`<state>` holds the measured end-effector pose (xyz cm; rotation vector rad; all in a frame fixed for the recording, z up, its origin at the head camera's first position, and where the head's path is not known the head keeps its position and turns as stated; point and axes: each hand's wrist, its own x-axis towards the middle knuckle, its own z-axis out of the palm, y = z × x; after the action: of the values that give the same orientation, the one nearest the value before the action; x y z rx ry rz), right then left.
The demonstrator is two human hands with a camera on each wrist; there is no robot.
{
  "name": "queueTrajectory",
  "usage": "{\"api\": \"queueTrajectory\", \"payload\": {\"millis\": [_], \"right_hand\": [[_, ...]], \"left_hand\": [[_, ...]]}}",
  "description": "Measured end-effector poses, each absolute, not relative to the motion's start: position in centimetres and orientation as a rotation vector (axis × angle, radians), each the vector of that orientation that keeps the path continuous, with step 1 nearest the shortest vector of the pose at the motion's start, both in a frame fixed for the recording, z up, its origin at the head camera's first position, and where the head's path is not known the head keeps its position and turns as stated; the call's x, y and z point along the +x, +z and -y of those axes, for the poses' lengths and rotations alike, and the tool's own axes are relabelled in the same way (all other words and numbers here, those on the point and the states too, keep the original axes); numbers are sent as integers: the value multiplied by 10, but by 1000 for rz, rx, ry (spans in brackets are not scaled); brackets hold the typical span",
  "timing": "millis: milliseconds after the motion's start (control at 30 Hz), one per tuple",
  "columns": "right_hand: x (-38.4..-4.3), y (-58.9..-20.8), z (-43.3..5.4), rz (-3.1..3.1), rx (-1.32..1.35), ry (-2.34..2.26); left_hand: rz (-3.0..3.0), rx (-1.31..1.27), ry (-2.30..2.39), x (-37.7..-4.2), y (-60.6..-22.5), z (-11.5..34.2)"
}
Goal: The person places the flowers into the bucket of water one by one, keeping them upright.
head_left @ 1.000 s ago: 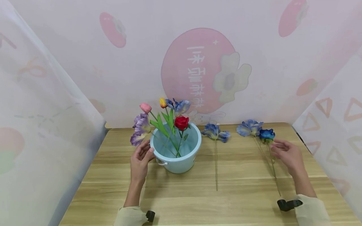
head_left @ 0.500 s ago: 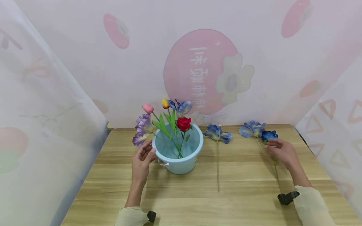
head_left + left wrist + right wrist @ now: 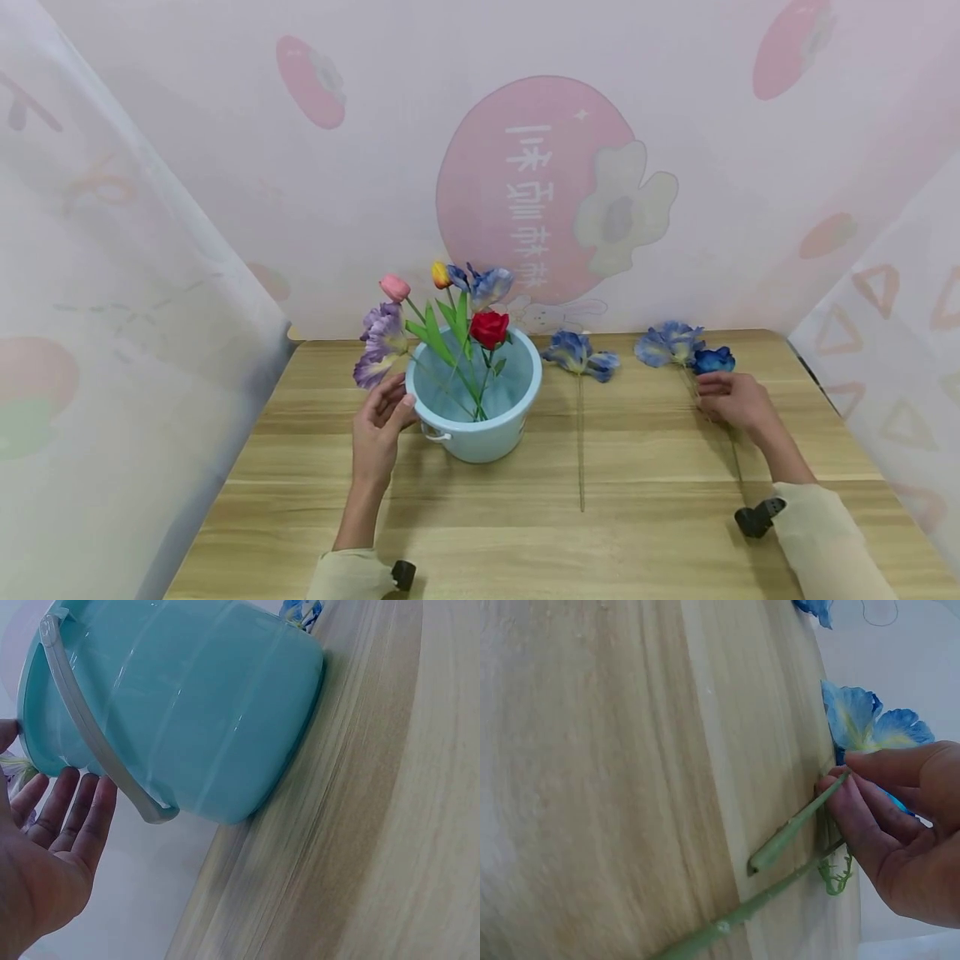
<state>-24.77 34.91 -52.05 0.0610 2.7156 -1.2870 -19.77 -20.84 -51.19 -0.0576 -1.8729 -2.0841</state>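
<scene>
A light blue bucket (image 3: 480,446) stands on the table, holding a red rose (image 3: 489,330), a pink tulip (image 3: 394,288), a yellow tulip (image 3: 441,275), a blue iris (image 3: 491,287) and a purple iris (image 3: 381,343). My left hand (image 3: 378,429) touches its left side: the fingertips rest on the outer wall below the rim, the thumb at the rim. At the right, my right hand (image 3: 735,402) pinches a thin green stem (image 3: 795,829) between thumb and forefinger. The stem seems to belong to the pale blue iris (image 3: 670,342). Beside it lies a dark blue rose (image 3: 714,360).
Another blue iris (image 3: 576,354) lies right of the bucket, its stem pointing toward me. A printed cloth backdrop (image 3: 360,208) rises behind the wooden table (image 3: 525,533), with more cloth at both sides. The bucket's white handle (image 3: 97,735) hangs down.
My right hand has moved left and a little lower, from the dark blue rose's stem to the pale blue iris's stem. My left hand has stayed at the bucket. The view has shifted slightly.
</scene>
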Motion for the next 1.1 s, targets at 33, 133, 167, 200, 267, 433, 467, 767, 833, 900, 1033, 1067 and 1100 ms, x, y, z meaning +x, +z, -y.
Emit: {"api": "queueTrajectory", "payload": {"millis": [33, 133, 167, 200, 267, 433, 467, 767, 833, 900, 1033, 1067, 1100], "right_hand": [[-248, -521, -349, -2702, 72, -1306], [-246, -523, -349, -2675, 89, -1356], [-245, -523, -349, -2668, 93, -1373], [-244, -523, -349, -2665, 91, -1386], [-242, -522, -348, -2660, 83, -1414], [-238, -519, -344, -2669, 77, -1447], [-237, -518, -344, -2673, 75, -1449], [-235, -515, -343, -2656, 62, -1489], [-234, -513, -342, -2643, 64, -1505], [-233, -510, -340, -2632, 63, -1523], [-231, -504, -335, -2616, 41, -1560], [-230, -501, -333, -2616, 28, -1573], [-230, -498, -331, -2615, 18, -1585]], "left_hand": [[1871, -62, -2084, -198, -512, 208], [1867, -71, -2082, -198, -512, 207], [1867, -72, -2081, -198, -512, 207], [1868, -72, -2078, -198, -511, 207], [1871, -68, -2075, -198, -511, 207], [1877, -59, -2076, -198, -511, 207], [1879, -58, -2075, -198, -512, 207], [1884, -43, -2081, -197, -511, 208], [1885, -40, -2082, -197, -511, 208], [1889, -38, -2080, -197, -511, 208], [1894, -38, -2081, -197, -512, 208], [1897, -38, -2079, -197, -512, 209], [1896, -40, -2080, -196, -511, 209]]}}
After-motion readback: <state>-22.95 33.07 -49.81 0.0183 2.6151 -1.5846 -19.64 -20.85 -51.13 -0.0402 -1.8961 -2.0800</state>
